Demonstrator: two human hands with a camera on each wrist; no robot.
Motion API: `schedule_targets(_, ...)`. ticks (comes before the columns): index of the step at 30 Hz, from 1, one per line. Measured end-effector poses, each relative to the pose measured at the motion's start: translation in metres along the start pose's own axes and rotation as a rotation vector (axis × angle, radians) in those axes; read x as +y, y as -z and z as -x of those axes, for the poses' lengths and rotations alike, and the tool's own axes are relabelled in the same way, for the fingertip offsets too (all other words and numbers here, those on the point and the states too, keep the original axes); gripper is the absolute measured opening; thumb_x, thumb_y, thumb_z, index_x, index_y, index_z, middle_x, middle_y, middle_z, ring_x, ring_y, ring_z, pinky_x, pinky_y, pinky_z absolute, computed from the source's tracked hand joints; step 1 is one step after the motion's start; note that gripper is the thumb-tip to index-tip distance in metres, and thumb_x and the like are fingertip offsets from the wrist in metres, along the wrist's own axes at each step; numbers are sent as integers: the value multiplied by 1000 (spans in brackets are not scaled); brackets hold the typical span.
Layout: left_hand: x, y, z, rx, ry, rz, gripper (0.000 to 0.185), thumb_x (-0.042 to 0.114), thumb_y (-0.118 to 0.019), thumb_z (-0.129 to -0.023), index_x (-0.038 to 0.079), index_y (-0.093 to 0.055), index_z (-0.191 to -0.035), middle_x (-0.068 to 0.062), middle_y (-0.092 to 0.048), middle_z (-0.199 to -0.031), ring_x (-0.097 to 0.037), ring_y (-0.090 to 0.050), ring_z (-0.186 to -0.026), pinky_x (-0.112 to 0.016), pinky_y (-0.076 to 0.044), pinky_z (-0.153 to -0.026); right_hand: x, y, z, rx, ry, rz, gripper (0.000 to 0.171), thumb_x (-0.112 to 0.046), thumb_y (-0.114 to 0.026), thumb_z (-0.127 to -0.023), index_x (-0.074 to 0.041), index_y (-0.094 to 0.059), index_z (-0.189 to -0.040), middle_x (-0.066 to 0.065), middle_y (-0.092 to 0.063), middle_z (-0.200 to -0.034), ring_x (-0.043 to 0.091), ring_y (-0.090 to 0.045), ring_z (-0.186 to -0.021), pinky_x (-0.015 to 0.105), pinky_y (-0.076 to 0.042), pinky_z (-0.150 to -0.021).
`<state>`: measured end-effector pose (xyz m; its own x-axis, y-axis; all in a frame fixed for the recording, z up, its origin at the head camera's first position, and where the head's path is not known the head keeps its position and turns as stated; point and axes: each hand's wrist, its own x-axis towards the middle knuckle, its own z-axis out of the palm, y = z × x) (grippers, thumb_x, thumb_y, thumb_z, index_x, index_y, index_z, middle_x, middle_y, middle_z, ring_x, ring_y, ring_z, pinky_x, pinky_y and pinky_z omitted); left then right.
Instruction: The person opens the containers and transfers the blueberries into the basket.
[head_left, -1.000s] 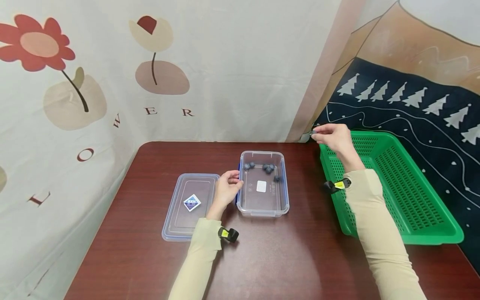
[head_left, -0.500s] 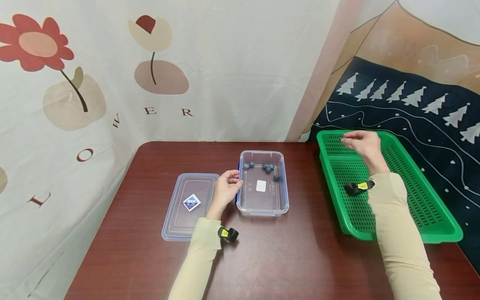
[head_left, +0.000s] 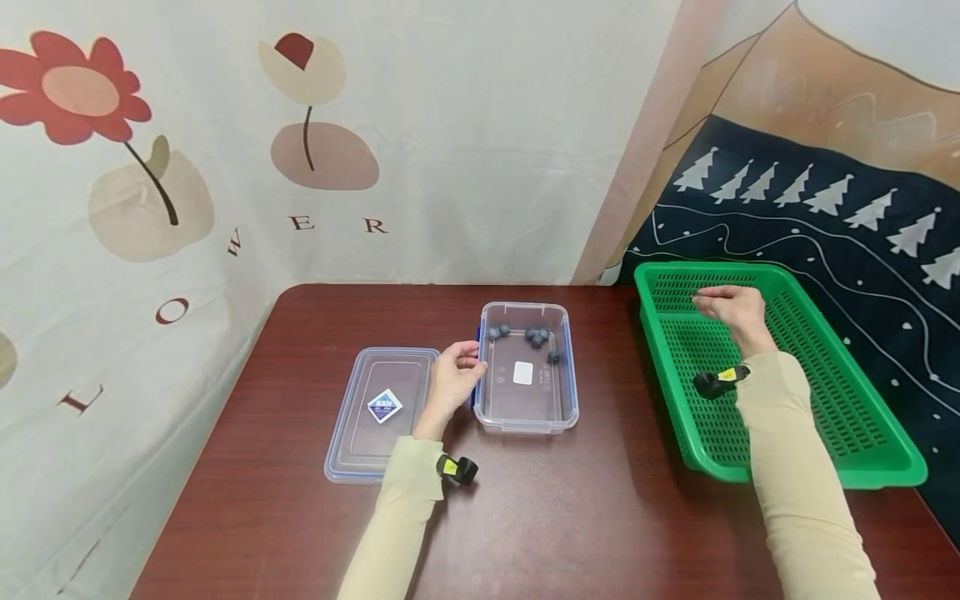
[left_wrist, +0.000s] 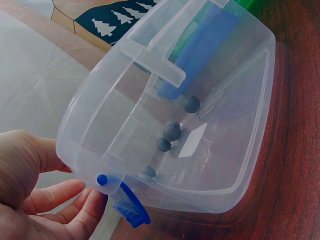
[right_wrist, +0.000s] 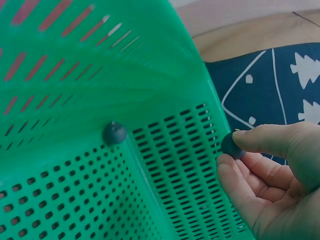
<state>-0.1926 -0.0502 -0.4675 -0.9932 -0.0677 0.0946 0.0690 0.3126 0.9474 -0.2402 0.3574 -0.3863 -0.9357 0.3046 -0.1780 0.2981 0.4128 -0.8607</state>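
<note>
In the head view, the left hand (head_left: pixel 450 382) is touching the side of the clear container (head_left: pixel 525 423), which is standing on the worktop (head_left: pixel 570 517) beside a flat lid (head_left: pixel 408 454), while the right hand (head_left: pixel 733 318) is hovering over the green basket (head_left: pixel 862 479). In the left wrist view, several dark berries (left_wrist: pixel 171 131) are lying inside the container; the left fingers are curving near a blue latch (left_wrist: pixel 132 202) (whether gripping, I cannot tell). In the right wrist view, the right fingers are pinching a single berry (right_wrist: pixel 231 146); a second berry (right_wrist: pixel 114 133) is resting inside the basket.

Pale flower-print cloth (head_left: pixel 480 150) behind a reddish-brown table (head_left: pixel 540 517)
</note>
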Motion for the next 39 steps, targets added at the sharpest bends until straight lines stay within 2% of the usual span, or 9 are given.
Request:
schedule_targets(11, 1, 0, 0, 2, 18, -8, 30, -3, -67, -79, -6, -63, -108, -20, -65, -98, -30, -64, -85, -35, -57, -73, 3, -3, 0, 36, -11, -29, 35, -18, -65, -87, 2, -58, -114, -20, -54, -70, -8, -58, -63, 18, -54, -72)
schedule_targets(15, 0, -1, 1, 7, 15, 6, 30, -4, -67, -78, -7, -63, -108, -21, -65, -97, -31, -64, -85, -35, -57, -73, -2, -3, 1, 45, -21, -16, 41, -20, -64, -88, 3, -56, -121, -23, -53, -68, -9, -57, -63, 18, -54, -74)
schedule_targets(18, 0, -1, 1, 10, 10, 10, 30, -4, -66, -78, -8, -62, -107, -21, -65, -97, -31, -64, -85, -35, -57, -73, -8, -5, 2, 33, -14, -31, 47, -23, -64, -88, 4, -54, -125, -23, -55, -71, -9, -57, -65, 14, -53, -70)
schedule_targets(22, 0, -1, 0, 8, 12, 5, 30, -4, -66, -78, -8, -62, -108, -21, -65, -98, -31, -64, -85, -34, -57, -73, -21, -9, 4, 37, 31, -41, 48, -24, -66, -87, 5, -55, -123, -19, -59, -76, -8, -60, -66, 11, -51, -65)
schedule_targets(29, 0, -1, -1, 8, 17, 0, 30, -4, -67, -78, -7, -63, -108, -21, -65, -97, -30, -64, -84, -35, -57, -73, -46, -26, 10, 37, 140, -50, 45, -21, -66, -87, 9, -57, -119, -14, -63, -78, -4, -63, -70, 17, -54, -72)
schedule_targets(34, -2, -1, -1, 11, 8, 5, 30, -4, -67, -77, -7, -63, -107, -21, -65, -97, -30, -64, -84, -34, -57, -71, -61, -40, 14, 22, 166, -86, 41, -17, -67, -86, 9, -58, -117, -11, -66, -80, 0, -64, -73, 22, -55, -76)
schedule_targets(39, -2, -1, -1, 13, 10, 13, 30, -4, -67, -77, -7, -63, -107, -20, -65, -97, -30, -64, -84, -35, -57, -71, -72, -56, 17, 8, 181, -93, 36, -14, -67, -86, 8, -60, -114, -12, -62, -76, 1, -65, -72, 22, -55, -75)
